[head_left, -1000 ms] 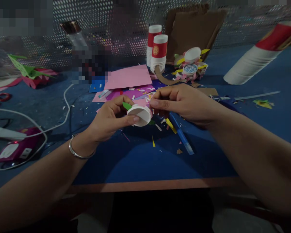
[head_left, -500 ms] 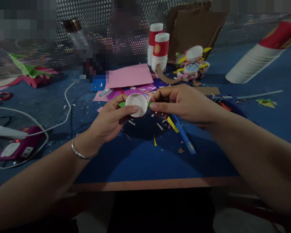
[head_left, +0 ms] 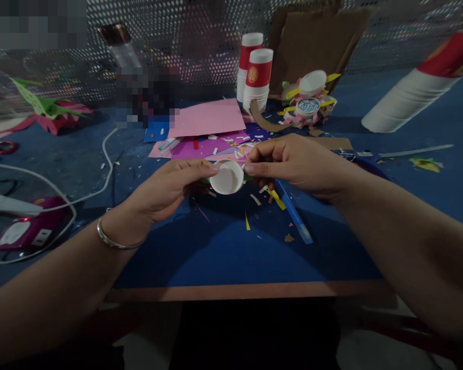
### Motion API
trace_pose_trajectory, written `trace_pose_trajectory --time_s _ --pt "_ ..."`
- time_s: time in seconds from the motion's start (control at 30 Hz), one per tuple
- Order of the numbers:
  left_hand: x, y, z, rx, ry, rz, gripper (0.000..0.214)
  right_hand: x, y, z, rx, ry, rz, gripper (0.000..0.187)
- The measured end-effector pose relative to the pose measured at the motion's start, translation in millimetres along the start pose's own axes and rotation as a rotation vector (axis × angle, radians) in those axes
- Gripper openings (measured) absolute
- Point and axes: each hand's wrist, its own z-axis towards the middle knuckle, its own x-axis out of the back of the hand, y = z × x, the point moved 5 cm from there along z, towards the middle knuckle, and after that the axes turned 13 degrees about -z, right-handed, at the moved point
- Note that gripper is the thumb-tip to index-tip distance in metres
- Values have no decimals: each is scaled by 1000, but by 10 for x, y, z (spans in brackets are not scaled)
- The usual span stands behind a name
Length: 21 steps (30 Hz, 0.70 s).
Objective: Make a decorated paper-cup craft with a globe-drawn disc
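Between my hands, over the near middle of the table, is a small white round piece (head_left: 227,178), shallow and rimmed like the cut-off bottom of a paper cup. Bits of green show at both its sides. My left hand (head_left: 173,185) grips it at the left edge, thumb on the rim, other fingers partly hidden behind. On the opposite side, my right hand (head_left: 283,164) pinches the green bit (head_left: 247,177) by the rim. Below my right hand lies a blue pen-like stick (head_left: 295,213) with a yellow paper scrap (head_left: 277,199) beside it.
Pink paper (head_left: 208,117), stacked paper cups (head_left: 259,77) and a cup-and-paper craft (head_left: 308,103) stand or lie behind. A tilted cup stack (head_left: 409,97) is at right. Scissors (head_left: 3,147), a white cable (head_left: 110,169) and a purple box (head_left: 31,226) lie left. Paper scraps litter the blue table (head_left: 231,262).
The white round piece has moved slightly right and down. My left thumb has slid from its middle to its upper left rim. My right hand still pinches the right side.
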Motion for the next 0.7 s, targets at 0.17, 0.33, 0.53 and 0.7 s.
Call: trace_pose_trajectory --time_s 0.17,0.33,0.53,0.7 --pt "63 178 -9 -217 5 318 38 14 -45 -21 10 0 -8 37" --pt "7 171 -43 -203 -130 374 69 -5 -110 -40 83 -112 -122 38" --pt "-67 104 -69 -82 -230 451 67 -38 -132 -41 127 -180 -169 37" --pt "-106 68 -54 -86 -219 210 57 -23 -153 -37 131 -70 -119 41"
